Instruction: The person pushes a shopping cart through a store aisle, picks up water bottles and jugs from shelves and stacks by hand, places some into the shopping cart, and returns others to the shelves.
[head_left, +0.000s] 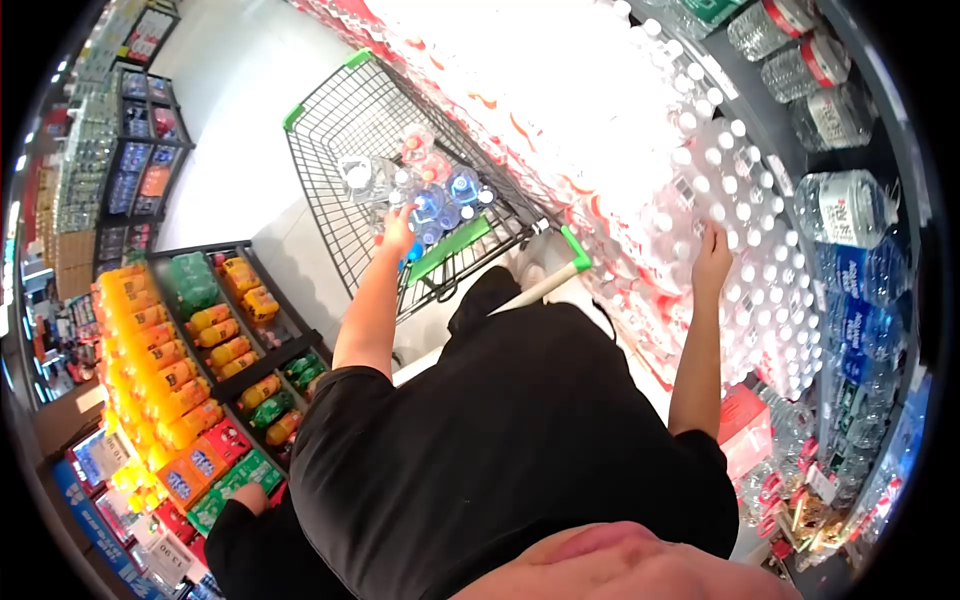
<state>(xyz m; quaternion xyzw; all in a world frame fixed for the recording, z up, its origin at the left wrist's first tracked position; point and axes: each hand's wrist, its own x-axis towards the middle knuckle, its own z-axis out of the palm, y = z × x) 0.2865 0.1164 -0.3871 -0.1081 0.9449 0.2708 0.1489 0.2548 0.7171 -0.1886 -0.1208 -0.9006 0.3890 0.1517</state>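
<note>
My left hand (397, 235) reaches down into the shopping cart (335, 190). Its fingers curl around the side of a clear plastic bottle (383, 216), partly hidden by the hand. Beside it in the cart lie blue-tinted water bottles (428, 205), clear bottles (362, 178) and bottles with reddish labels (425, 160). Off to the right, my right hand (711, 262) is at the stack of film-wrapped water bottles (755, 215) with white caps. Its fingers are drawn together against the stack; what they pinch, if anything, is too small to make out.
Crates of orange drink bottles (160, 370) stand on the left, with another person's hand (250, 497) near them. Large water jugs (840, 210) line the right shelf. The cart's handle (540, 285) is close to my body. Pale floor (235, 90) runs ahead on the left.
</note>
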